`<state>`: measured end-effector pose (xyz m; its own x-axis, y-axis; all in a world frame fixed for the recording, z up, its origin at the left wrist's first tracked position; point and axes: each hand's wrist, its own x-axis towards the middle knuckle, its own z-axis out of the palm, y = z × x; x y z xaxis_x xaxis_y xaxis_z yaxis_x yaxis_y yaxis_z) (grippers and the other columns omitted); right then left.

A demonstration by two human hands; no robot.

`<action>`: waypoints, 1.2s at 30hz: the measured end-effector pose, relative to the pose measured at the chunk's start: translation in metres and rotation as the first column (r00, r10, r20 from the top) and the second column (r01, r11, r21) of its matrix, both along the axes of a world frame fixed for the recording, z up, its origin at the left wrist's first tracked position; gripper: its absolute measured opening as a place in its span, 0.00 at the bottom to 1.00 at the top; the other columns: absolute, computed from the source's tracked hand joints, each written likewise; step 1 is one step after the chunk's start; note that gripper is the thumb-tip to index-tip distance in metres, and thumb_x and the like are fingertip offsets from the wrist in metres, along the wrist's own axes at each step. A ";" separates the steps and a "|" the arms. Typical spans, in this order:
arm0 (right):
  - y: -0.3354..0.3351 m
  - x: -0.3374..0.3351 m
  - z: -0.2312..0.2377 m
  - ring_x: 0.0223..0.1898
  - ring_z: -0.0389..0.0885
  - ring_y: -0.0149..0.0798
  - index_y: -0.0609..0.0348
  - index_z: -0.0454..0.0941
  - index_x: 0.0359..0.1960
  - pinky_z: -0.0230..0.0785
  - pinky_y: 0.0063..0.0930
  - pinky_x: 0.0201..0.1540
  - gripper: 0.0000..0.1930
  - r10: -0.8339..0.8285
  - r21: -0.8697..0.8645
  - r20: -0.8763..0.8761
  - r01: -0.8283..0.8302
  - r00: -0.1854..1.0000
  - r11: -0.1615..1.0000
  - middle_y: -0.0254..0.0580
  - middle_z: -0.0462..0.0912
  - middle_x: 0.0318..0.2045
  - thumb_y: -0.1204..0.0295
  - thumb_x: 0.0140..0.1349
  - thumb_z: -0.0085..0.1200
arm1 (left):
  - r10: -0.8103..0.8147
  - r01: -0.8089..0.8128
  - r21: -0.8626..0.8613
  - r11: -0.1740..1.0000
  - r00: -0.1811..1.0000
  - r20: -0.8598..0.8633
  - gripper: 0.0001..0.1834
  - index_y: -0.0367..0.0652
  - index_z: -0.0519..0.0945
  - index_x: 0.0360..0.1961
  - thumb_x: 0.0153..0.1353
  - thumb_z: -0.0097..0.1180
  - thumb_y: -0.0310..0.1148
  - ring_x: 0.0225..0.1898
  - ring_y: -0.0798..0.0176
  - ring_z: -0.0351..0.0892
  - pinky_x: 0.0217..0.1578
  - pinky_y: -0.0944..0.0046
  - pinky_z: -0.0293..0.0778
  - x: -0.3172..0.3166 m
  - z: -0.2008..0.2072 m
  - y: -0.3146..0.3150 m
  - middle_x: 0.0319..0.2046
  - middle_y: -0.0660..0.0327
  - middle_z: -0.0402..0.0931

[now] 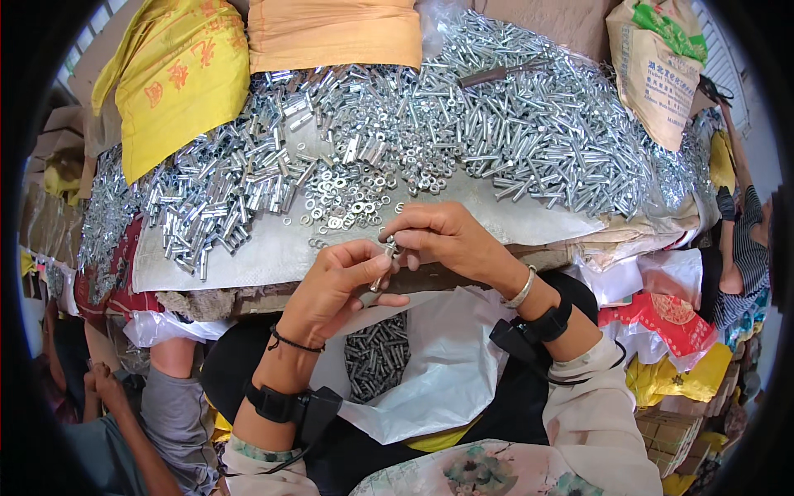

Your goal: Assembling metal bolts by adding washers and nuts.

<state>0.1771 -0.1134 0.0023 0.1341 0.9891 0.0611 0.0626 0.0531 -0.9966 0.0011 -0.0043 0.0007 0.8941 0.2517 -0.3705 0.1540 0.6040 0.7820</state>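
Observation:
Over my lap, in front of the table edge, both my hands meet at a small metal anchor bolt (pixel 390 245). Thumb and fingers of my left hand (pixel 335 281) pinch its shaft, which slants down between them. The fingertips of my right hand (pixel 451 236) close round its top end; whether they hold a separate nut or washer there is hidden. Just beyond lie loose washers (pixel 343 207) on a white sheet (pixel 529 215). Metal sleeves (pixel 207 215) are heaped to the left, and long threaded rods or bolts (pixel 554 124) to the right.
A white plastic bag (pixel 447 364) lies open on my lap, with many dark bolts (pixel 376 360) inside. Yellow (pixel 182 83) and orange sacks (pixel 331 33) lie over the heap's far side. A printed sack (pixel 657 74) stands far right. Other people's hands (pixel 103 384) show at lower left.

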 end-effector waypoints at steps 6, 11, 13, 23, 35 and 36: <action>-0.005 -0.001 0.006 0.30 0.76 0.22 0.65 0.79 0.35 0.71 0.17 0.33 0.06 -0.118 -0.025 0.056 0.120 0.991 0.992 0.31 0.77 0.27 0.74 0.62 0.55 | 0.005 -0.006 -0.115 0.993 1.000 -0.006 0.08 0.37 0.78 0.37 0.64 0.55 0.32 0.23 0.77 0.72 0.40 0.59 0.84 0.000 0.000 0.002 0.27 0.64 0.74; -0.001 -0.001 -0.003 0.33 0.77 0.23 0.63 0.78 0.36 0.72 0.18 0.38 0.05 -0.097 0.006 -0.144 0.099 0.985 0.995 0.30 0.78 0.30 0.75 0.61 0.56 | -0.061 0.073 -0.176 0.982 0.995 0.075 0.11 0.37 0.76 0.41 0.64 0.57 0.34 0.29 0.75 0.76 0.40 0.59 0.84 -0.001 0.003 0.006 0.28 0.64 0.74; -0.002 0.005 -0.003 0.35 0.77 0.24 0.64 0.77 0.38 0.71 0.19 0.41 0.06 -0.072 0.012 -0.133 0.075 0.988 0.997 0.32 0.79 0.31 0.76 0.61 0.56 | -0.046 0.058 -0.216 0.975 0.997 0.058 0.12 0.37 0.76 0.43 0.63 0.57 0.34 0.28 0.75 0.76 0.38 0.61 0.85 0.002 0.006 0.004 0.30 0.63 0.74; -0.010 0.011 0.005 0.36 0.78 0.26 0.66 0.78 0.40 0.70 0.19 0.42 0.08 0.089 0.079 -0.120 -0.080 0.989 0.994 0.34 0.79 0.34 0.77 0.59 0.57 | -0.149 0.159 -0.248 0.956 0.987 0.058 0.12 0.35 0.76 0.42 0.61 0.59 0.32 0.30 0.71 0.79 0.37 0.56 0.85 -0.001 0.001 0.008 0.31 0.60 0.76; -0.012 0.005 0.013 0.31 0.81 0.26 0.68 0.80 0.38 0.73 0.19 0.36 0.07 -0.002 -0.030 -0.096 -0.001 0.995 1.000 0.35 0.82 0.30 0.78 0.62 0.52 | -0.025 0.027 -0.038 0.999 0.999 0.033 0.06 0.38 0.77 0.36 0.61 0.58 0.30 0.25 0.74 0.74 0.43 0.58 0.83 0.006 0.003 -0.001 0.27 0.64 0.74; -0.011 0.006 0.011 0.32 0.81 0.25 0.67 0.80 0.40 0.73 0.17 0.38 0.08 0.019 -0.044 -0.120 -0.025 0.993 0.999 0.35 0.82 0.32 0.76 0.64 0.51 | -0.042 0.050 -0.127 0.991 0.997 0.066 0.10 0.36 0.77 0.39 0.61 0.59 0.32 0.26 0.73 0.76 0.43 0.59 0.84 0.003 0.004 0.001 0.30 0.62 0.76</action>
